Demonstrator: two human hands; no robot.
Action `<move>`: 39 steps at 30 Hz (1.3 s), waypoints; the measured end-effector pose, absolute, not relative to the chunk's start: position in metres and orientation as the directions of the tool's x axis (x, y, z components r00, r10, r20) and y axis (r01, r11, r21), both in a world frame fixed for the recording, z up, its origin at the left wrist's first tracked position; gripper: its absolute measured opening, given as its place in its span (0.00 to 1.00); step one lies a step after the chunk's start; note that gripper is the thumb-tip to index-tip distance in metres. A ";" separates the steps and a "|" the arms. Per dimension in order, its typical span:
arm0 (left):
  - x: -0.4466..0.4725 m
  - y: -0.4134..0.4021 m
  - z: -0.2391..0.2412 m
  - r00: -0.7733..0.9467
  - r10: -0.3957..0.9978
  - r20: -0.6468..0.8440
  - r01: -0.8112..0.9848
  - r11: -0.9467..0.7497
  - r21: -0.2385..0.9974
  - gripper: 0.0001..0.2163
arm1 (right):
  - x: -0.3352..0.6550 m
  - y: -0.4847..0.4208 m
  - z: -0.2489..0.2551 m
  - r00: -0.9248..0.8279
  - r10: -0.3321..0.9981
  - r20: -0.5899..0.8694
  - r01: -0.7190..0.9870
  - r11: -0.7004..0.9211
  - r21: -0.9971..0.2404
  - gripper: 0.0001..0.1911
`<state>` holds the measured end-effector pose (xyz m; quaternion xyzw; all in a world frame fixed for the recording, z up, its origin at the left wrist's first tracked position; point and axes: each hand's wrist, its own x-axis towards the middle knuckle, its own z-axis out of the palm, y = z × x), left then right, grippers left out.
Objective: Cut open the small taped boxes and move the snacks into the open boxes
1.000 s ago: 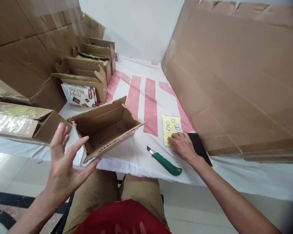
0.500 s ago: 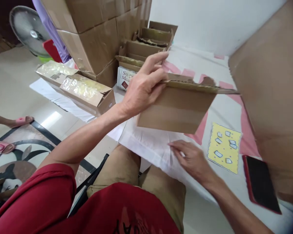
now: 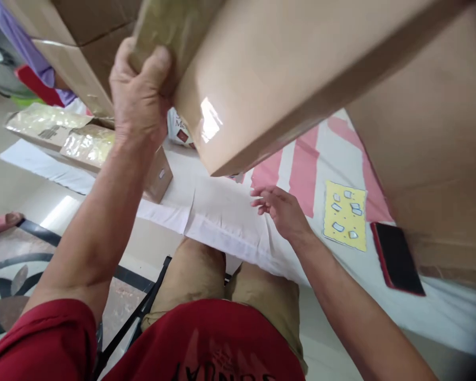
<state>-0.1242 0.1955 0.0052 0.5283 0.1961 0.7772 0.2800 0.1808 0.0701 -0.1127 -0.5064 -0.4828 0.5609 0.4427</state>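
My left hand (image 3: 143, 95) is closed on the edge of a brown cardboard box (image 3: 269, 79), where a shiny taped flap shows. The box is raised and tilted in front of me, its lower corner over the table, and its top runs out of view. My right hand (image 3: 277, 209) is below the box, just above the white and pink striped cloth (image 3: 222, 206), fingers loosely stretched and nothing in them. Right of that hand lie a yellow card (image 3: 345, 214) with drawn shapes and a dark phone (image 3: 396, 259) with a red edge.
At the left, a long taped carton (image 3: 63, 132) lies beside stacked large cartons (image 3: 79, 58). A white printed packet (image 3: 178, 129) is partly hidden behind the box. Another big cardboard surface (image 3: 432, 174) stands along the right. Part of another person's foot in a pink slipper (image 3: 2, 223) shows at far left.
My left hand has lifted and tilted the box up towards the camera, so it covers the open boxes behind. My right hand has moved slightly left and up, its fingers spreading.
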 end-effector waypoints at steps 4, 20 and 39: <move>-0.136 0.189 0.009 -0.216 0.759 0.614 -0.196 -0.650 0.734 0.24 | 0.187 0.066 -0.082 -0.120 0.979 -0.163 -0.186 -0.183 -0.965 0.18; -0.120 0.186 -0.014 -0.289 0.889 0.355 0.002 -0.370 0.929 0.39 | 0.157 0.046 -0.098 0.071 0.701 0.710 0.476 0.601 -0.642 0.15; -0.105 0.150 -0.015 -0.278 0.907 0.316 0.079 -0.306 0.949 0.27 | 0.183 0.016 -0.095 -0.003 0.771 0.637 0.451 0.570 -0.687 0.09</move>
